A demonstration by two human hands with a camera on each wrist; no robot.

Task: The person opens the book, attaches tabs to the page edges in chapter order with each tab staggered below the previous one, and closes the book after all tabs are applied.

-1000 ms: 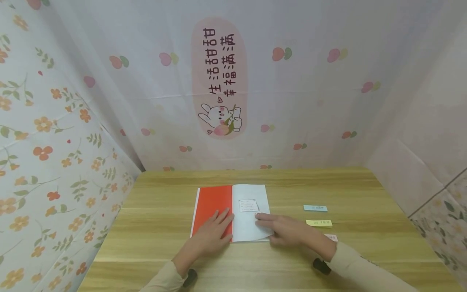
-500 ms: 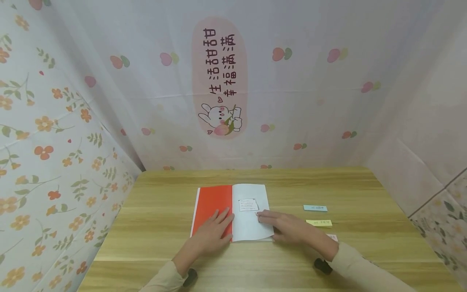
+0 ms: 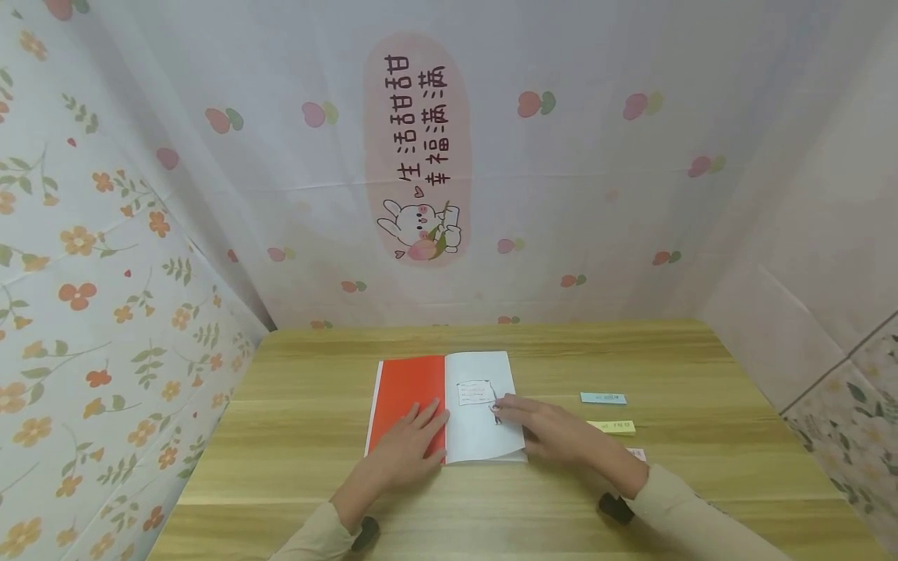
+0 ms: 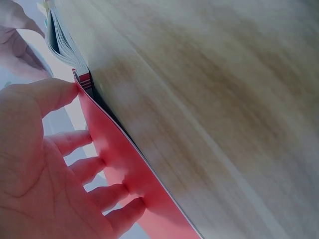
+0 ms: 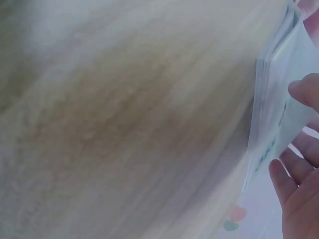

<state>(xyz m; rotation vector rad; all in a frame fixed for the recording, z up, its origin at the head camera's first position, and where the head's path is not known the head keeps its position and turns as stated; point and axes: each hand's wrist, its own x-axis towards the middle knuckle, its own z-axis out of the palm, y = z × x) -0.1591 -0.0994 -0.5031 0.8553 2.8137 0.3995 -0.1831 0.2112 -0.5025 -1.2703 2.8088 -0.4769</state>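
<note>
An open booklet (image 3: pixel 480 432) lies on the table, with a red inner cover on its left and a white page on its right. The page bears a small printed box and a little drawing. On the red cover (image 3: pixel 403 386) rests my left hand (image 3: pixel 410 448), fingers spread, close to the fold. My right hand (image 3: pixel 561 432) touches the right edge of the white page with extended fingers. In the right wrist view, the right thumb (image 5: pixel 305 90) lies against the white page (image 5: pixel 281 117). At the lower right corner the page stands slightly raised from the sheets under it.
Right of the booklet lie a blue paper strip (image 3: pixel 603 398), a yellow strip (image 3: pixel 617 428) and a pink strip (image 3: pixel 638 453), the last two partly behind the right arm. A wood-grain table (image 3: pixel 316 506) meets a patterned cloth (image 3: pixel 561 210) at its far edge.
My right hand has shifted slightly right and back along the page, so more of the small drawing shows. The left hand stays on the red cover. The head view has shifted slightly.
</note>
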